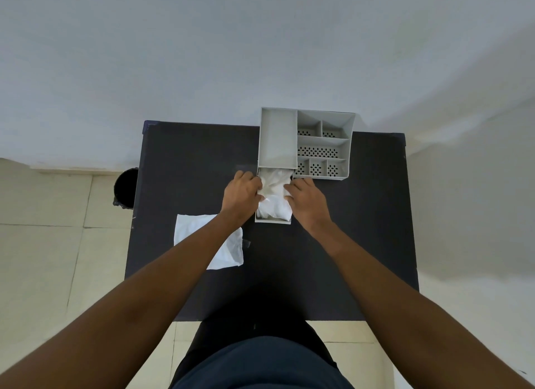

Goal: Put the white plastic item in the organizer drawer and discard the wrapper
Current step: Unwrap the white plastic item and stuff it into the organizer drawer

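Observation:
A grey organizer (307, 139) stands at the far edge of the black table (347, 244). Its drawer (273, 221) is pulled out toward me. The white plastic item (274, 197) lies crumpled inside the drawer. My left hand (241, 196) presses on its left side and my right hand (307, 199) on its right side, fingers curled onto the plastic. The white wrapper (228, 249) lies flat on the table to the left, partly under my left forearm.
A black bin (125, 187) stands on the tiled floor just left of the table. The organizer has several small perforated compartments (318, 152) on its right half. A pale wall rises behind the table.

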